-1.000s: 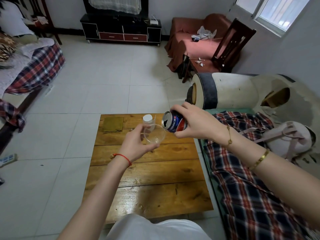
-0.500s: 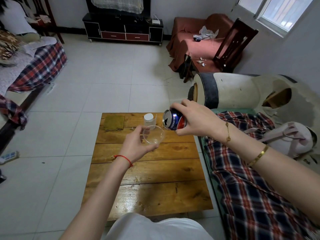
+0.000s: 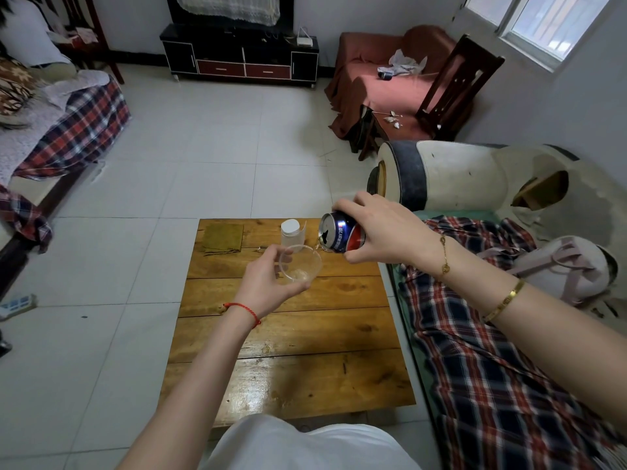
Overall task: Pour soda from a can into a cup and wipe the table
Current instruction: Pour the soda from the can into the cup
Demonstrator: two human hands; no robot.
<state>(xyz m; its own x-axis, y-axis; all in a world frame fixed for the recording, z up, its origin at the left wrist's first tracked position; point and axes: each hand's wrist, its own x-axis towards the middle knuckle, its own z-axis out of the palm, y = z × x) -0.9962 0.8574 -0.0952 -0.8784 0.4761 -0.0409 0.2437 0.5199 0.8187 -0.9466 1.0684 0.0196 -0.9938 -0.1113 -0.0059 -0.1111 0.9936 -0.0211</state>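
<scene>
My left hand holds a clear plastic cup above the low wooden table, its mouth tipped toward me. My right hand grips a blue and red soda can, tilted on its side with the open top facing left, just right of and above the cup's rim. A thin stream of liquid runs from the can's opening toward the cup, and a little liquid lies in the cup's bottom. An olive-green cloth lies flat on the table's far left corner.
A small clear jar with a white lid stands on the table's far edge behind the cup. A plaid-covered sofa runs along the table's right side, with a pale bag on it. Tiled floor lies left and beyond.
The can has tipped further over, and liquid now runs from it into the cup. Both hands stay close together over the far part of the table.
</scene>
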